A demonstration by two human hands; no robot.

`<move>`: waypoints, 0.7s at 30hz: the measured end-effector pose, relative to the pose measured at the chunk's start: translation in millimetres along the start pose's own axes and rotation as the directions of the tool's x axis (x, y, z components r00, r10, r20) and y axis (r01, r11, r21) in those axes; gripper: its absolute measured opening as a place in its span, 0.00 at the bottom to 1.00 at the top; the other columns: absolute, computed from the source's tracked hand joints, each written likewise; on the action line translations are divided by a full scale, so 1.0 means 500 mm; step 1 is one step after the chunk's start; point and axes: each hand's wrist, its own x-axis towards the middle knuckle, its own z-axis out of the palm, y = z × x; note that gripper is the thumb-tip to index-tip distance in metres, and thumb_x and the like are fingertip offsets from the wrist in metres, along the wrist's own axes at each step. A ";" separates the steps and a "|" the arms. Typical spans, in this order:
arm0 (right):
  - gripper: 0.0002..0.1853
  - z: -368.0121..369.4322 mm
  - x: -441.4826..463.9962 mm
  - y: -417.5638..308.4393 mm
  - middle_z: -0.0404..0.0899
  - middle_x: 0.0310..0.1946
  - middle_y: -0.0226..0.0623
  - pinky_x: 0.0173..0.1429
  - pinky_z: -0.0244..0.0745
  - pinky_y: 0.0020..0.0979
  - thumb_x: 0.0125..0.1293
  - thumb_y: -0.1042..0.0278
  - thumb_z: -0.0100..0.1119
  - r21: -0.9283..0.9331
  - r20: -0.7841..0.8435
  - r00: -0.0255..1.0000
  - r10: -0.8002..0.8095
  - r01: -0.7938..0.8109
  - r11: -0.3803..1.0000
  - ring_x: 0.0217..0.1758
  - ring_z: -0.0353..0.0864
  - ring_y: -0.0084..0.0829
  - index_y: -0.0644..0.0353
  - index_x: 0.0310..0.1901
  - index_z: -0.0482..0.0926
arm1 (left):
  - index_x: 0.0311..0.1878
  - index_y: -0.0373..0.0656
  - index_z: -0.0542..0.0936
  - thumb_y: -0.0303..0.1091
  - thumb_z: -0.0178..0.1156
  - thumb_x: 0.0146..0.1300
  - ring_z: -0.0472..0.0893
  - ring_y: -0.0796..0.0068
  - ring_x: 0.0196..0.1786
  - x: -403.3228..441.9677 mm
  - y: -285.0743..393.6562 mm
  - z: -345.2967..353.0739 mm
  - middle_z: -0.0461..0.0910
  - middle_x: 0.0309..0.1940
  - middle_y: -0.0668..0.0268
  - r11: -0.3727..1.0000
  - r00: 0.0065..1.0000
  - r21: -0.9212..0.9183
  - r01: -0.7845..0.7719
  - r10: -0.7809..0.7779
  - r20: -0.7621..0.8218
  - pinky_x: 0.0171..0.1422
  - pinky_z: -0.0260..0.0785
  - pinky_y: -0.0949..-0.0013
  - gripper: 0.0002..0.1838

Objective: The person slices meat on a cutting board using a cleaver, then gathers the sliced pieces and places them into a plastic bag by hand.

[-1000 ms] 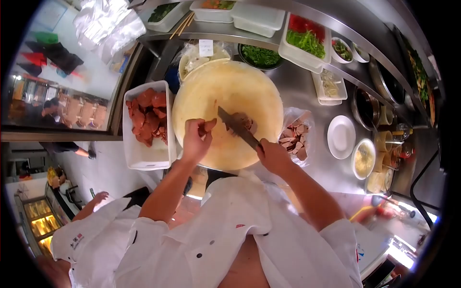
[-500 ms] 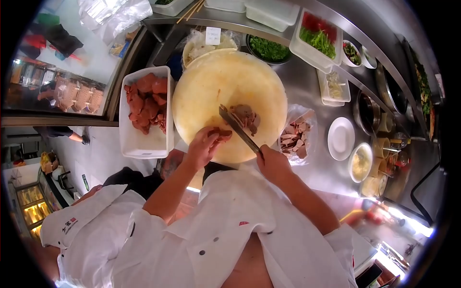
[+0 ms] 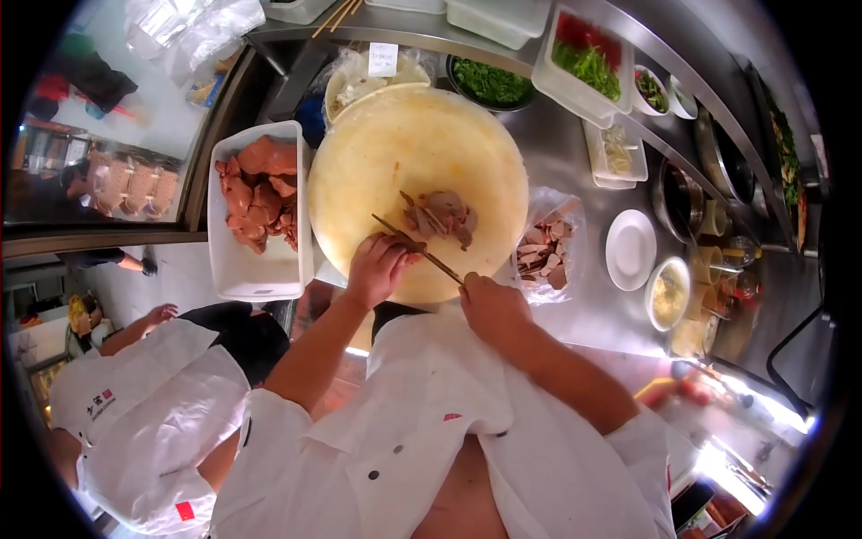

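On a round, yellowish chopping board (image 3: 359, 162), my left hand (image 3: 377, 269) pins down a piece of raw, liver-like meat (image 3: 414, 258) with curled fingers. Most of that piece is hidden under them. My right hand (image 3: 492, 307) grips the handle of a cleaver (image 3: 417, 249), its blade seen nearly edge-on beside my left fingertips. Just beyond the blade lies a heap of thin meat slices (image 3: 444, 217). More uncut pieces of meat (image 3: 260, 193) fill part of a white tub (image 3: 256, 286) left of the board. A clear plastic bag (image 3: 552, 289) on the right holds slices.
To the right stand a white plate (image 3: 631, 250) and a bowl of pale yellow food (image 3: 668, 295). Behind the board are a bowl of chopped greens (image 3: 489, 83) and a steel shelf (image 3: 413, 38) bearing containers. A co-worker in a white jacket (image 3: 162, 422) is close on my left.
The cleaver has moved left, from against the slice heap to my left fingertips, and turned more edge-on. My left hand stays on the meat. The co-worker's hand has come into sight.
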 end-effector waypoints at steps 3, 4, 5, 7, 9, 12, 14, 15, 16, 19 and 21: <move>0.13 -0.004 -0.001 -0.004 0.86 0.40 0.44 0.47 0.83 0.52 0.82 0.57 0.51 -0.014 0.019 1.000 -0.005 0.005 1.000 0.39 0.88 0.52 0.58 0.49 0.74 | 0.47 0.42 0.85 0.27 0.69 0.63 0.81 0.52 0.51 -0.002 0.004 -0.002 0.84 0.50 0.63 1.000 1.000 0.028 -0.008 0.007 0.020 0.56 0.77 0.53 0.10; 0.13 -0.010 -0.004 -0.008 0.86 0.40 0.44 0.46 0.83 0.52 0.82 0.57 0.51 -0.017 0.028 1.000 -0.004 0.004 1.000 0.39 0.89 0.52 0.59 0.49 0.74 | 0.48 0.42 0.86 0.27 0.69 0.64 0.81 0.53 0.52 -0.003 0.003 -0.002 0.84 0.50 0.63 1.000 0.999 0.030 -0.011 0.010 0.043 0.57 0.76 0.53 0.10; 0.12 -0.013 -0.005 -0.010 0.86 0.40 0.44 0.46 0.83 0.52 0.82 0.57 0.51 -0.021 0.036 0.999 -0.003 0.004 1.000 0.39 0.89 0.52 0.59 0.48 0.74 | 0.48 0.42 0.86 0.28 0.69 0.64 0.81 0.53 0.53 -0.004 0.002 -0.001 0.84 0.51 0.64 0.999 0.998 0.031 -0.014 0.012 0.065 0.57 0.76 0.53 0.10; 0.12 -0.006 -0.004 -0.006 0.86 0.39 0.45 0.44 0.84 0.51 0.82 0.57 0.52 -0.073 0.028 0.999 -0.026 0.028 0.997 0.38 0.89 0.51 0.59 0.48 0.74 | 0.49 0.43 0.86 0.29 0.69 0.64 0.80 0.54 0.55 -0.005 -0.003 0.003 0.84 0.52 0.65 0.999 0.996 0.035 -0.029 0.026 0.083 0.58 0.75 0.53 0.10; 0.12 -0.008 -0.002 -0.002 0.86 0.38 0.44 0.42 0.84 0.50 0.82 0.57 0.52 -0.115 0.030 0.998 -0.046 0.049 0.992 0.37 0.89 0.50 0.59 0.47 0.74 | 0.49 0.44 0.87 0.30 0.69 0.65 0.79 0.56 0.56 -0.010 -0.012 0.010 0.84 0.52 0.67 0.998 0.996 0.041 -0.044 0.040 0.075 0.58 0.74 0.53 0.11; 0.11 -0.030 0.004 -0.001 0.85 0.38 0.44 0.40 0.85 0.47 0.80 0.60 0.54 -0.163 0.064 0.995 -0.071 0.081 0.983 0.36 0.90 0.48 0.60 0.47 0.74 | 0.49 0.46 0.87 0.30 0.69 0.65 0.79 0.57 0.57 -0.017 -0.018 0.016 0.84 0.52 0.68 0.994 0.997 0.089 -0.066 0.062 0.050 0.59 0.73 0.54 0.10; 0.09 -0.055 0.007 -0.005 0.85 0.39 0.45 0.38 0.87 0.45 0.76 0.64 0.56 -0.208 0.113 0.990 -0.086 0.108 0.972 0.36 0.92 0.46 0.61 0.47 0.74 | 0.49 0.47 0.87 0.30 0.69 0.65 0.79 0.58 0.57 -0.018 -0.018 0.011 0.84 0.52 0.69 0.994 0.995 0.075 -0.075 0.070 0.064 0.59 0.73 0.56 0.10; 0.09 -0.054 0.011 0.001 0.85 0.39 0.45 0.39 0.87 0.46 0.77 0.64 0.56 -0.210 0.096 0.990 -0.104 0.122 0.970 0.36 0.91 0.47 0.61 0.47 0.73 | 0.49 0.48 0.87 0.30 0.70 0.65 0.79 0.59 0.57 -0.015 -0.018 0.008 0.84 0.52 0.69 0.994 0.995 0.069 -0.080 0.075 0.069 0.59 0.72 0.56 0.10; 0.09 -0.048 0.014 0.009 0.85 0.38 0.45 0.39 0.86 0.46 0.77 0.63 0.56 -0.211 0.080 0.989 -0.122 0.136 0.968 0.36 0.91 0.47 0.61 0.47 0.73 | 0.49 0.48 0.87 0.31 0.70 0.64 0.79 0.60 0.56 -0.013 -0.019 0.005 0.84 0.52 0.70 0.995 0.994 0.063 -0.082 0.077 0.073 0.59 0.73 0.57 0.11; 0.10 -0.052 0.019 0.005 0.85 0.38 0.45 0.39 0.86 0.47 0.79 0.61 0.54 -0.192 0.050 0.989 -0.141 0.148 0.970 0.35 0.91 0.49 0.60 0.46 0.73 | 0.49 0.49 0.87 0.31 0.72 0.62 0.79 0.61 0.54 -0.014 -0.031 0.004 0.84 0.53 0.71 0.996 0.994 0.034 -0.083 0.080 0.077 0.59 0.73 0.58 0.12; 0.11 -0.054 0.023 0.001 0.85 0.38 0.45 0.38 0.86 0.48 0.81 0.60 0.52 -0.190 0.042 0.990 -0.138 0.144 0.971 0.35 0.90 0.50 0.59 0.46 0.72 | 0.49 0.50 0.87 0.32 0.73 0.61 0.79 0.62 0.52 -0.015 -0.038 0.009 0.84 0.52 0.71 0.997 0.996 0.000 -0.073 0.073 0.058 0.58 0.73 0.60 0.12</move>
